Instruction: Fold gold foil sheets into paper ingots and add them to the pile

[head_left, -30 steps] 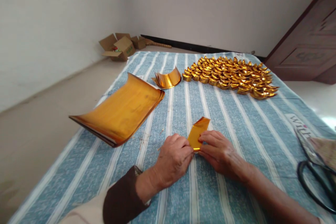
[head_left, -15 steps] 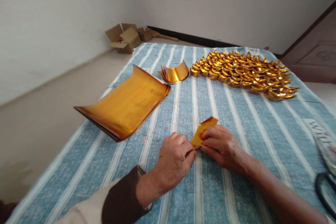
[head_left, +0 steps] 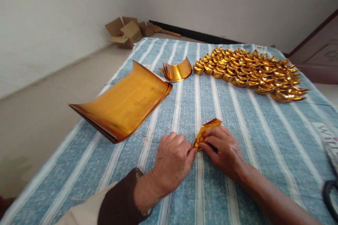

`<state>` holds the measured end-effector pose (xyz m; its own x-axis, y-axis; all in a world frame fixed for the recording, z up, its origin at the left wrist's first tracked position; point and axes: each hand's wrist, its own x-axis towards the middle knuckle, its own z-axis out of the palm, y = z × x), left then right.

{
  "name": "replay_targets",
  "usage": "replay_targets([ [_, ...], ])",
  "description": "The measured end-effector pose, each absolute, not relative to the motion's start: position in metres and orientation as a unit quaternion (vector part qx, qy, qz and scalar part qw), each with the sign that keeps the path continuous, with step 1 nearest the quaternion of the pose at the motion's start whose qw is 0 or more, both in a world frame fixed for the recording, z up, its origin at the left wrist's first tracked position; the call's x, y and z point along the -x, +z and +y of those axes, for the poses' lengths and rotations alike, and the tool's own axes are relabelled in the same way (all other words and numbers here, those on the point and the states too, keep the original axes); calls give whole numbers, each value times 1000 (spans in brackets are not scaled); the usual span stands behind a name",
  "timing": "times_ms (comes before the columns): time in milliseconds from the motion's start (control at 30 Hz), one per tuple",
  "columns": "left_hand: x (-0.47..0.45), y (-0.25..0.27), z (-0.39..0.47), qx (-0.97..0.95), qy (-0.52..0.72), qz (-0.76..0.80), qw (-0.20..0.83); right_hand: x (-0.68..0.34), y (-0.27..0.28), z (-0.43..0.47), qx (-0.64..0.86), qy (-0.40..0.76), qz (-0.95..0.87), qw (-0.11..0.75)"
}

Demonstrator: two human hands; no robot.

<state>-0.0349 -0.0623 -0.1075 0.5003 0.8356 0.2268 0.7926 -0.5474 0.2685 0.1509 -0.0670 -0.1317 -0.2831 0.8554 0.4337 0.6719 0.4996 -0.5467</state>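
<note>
A small folded piece of gold foil paper [head_left: 204, 132] rests on the striped cloth between my hands. My left hand [head_left: 174, 158] is closed, pinching the paper's lower left corner between thumb and fingers. From the other side, my right hand [head_left: 224, 147] grips the paper's right edge, thumb below and fingers bent over it. To the left lies a stack of large gold foil sheets [head_left: 124, 102] with curled edges. Farther back stands a small curved stack of gold strips [head_left: 179, 71]. Many folded gold paper ingots [head_left: 245, 68] sit in close rows at the back right.
A blue and white striped cloth [head_left: 148, 190] covers the table. The black handle [head_left: 329, 195] of what looks like scissors shows at the right edge. Thin gold scraps lie near my left hand. An open cardboard box [head_left: 126, 33] stands on the floor beyond.
The foil paper now lies flatter and more tilted to the right. My right thumb has moved onto its lower edge. The view has shifted slightly.
</note>
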Motion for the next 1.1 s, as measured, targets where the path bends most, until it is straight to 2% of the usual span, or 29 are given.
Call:
replay_targets([
  [233, 33, -100, -67, -868, 206, 452, -10, -147, -131, -67, 495, 121, -778, 367],
  [367, 26, -96, -89, -896, 259, 361, 26, -147, -133, -67, 489, 122, -779, 372],
  [667, 27, -114, -121, -916, 165, 365, 12, -146, -134, -67, 495, 112, -780, 367],
  [1100, 26, -111, -122, -915, 141, 379, 16, -146, -133, -66, 495, 104, -783, 363],
])
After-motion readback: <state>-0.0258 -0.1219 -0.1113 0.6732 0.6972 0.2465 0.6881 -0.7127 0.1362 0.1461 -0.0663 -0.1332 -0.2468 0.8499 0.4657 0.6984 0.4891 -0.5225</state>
